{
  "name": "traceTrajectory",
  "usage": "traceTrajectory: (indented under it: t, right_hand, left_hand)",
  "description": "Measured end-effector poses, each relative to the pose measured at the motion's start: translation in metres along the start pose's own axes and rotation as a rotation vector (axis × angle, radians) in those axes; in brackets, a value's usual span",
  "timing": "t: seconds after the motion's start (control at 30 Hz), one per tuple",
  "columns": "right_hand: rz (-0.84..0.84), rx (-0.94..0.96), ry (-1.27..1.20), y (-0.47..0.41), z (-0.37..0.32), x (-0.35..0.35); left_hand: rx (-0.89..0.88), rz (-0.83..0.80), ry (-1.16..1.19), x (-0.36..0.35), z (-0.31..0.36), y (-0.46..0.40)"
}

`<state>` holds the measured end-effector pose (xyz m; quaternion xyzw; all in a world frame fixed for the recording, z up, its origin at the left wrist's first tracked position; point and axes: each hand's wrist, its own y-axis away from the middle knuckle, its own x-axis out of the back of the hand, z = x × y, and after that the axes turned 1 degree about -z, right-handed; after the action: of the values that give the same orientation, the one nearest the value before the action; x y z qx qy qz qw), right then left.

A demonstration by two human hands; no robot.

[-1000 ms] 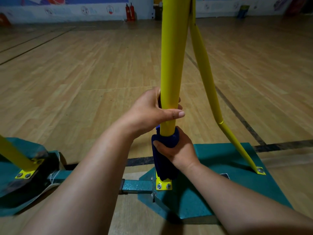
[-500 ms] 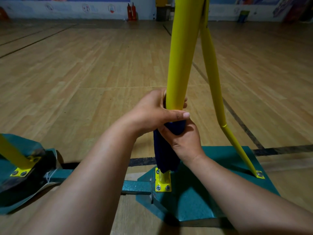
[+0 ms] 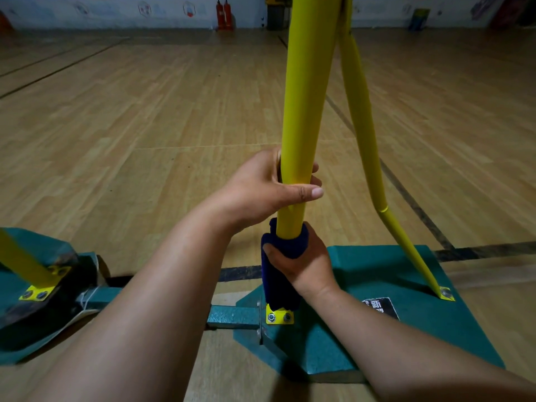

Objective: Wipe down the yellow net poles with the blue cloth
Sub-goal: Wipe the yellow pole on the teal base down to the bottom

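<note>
The person's left hand [image 3: 261, 192] is wrapped bare around the upright yellow net pole [image 3: 307, 111], thumb laid across its near side. Just below, the right hand [image 3: 301, 259] is closed tight on the blue cloth [image 3: 278, 271], which is bunched around the pole's lower end and hangs down to the yellow bolted foot plate [image 3: 280, 317]. That plate sits at the near left corner of the green base [image 3: 377, 329] on the wooden gym floor [image 3: 145, 111]. A thinner yellow brace [image 3: 365, 140] slants from the pole down to the base's far right corner. A second base [image 3: 32, 285] with its own yellow pole lies at the left edge of view.
</note>
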<state>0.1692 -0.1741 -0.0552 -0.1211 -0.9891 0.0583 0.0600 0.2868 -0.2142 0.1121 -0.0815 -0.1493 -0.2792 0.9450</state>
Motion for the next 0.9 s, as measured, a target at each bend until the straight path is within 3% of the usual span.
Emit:
traceTrajectory:
  t: [0.2,0.57,0.9]
  right_hand:
    - [0.033,-0.012,-0.027,0.003,-0.002,0.000]
    - [0.068,0.191,-0.059,-0.012,-0.044,0.002]
    - [0.037,0.021,0.061,0.001,0.004,0.000]
  left_hand:
    - [0.015,0.007,0.001,-0.002,0.001,0.002]
    - [0.009,-0.015,-0.027,0.001,0.003,0.002]
    - [0.000,-0.038,-0.015,0.002,-0.001,0.000]
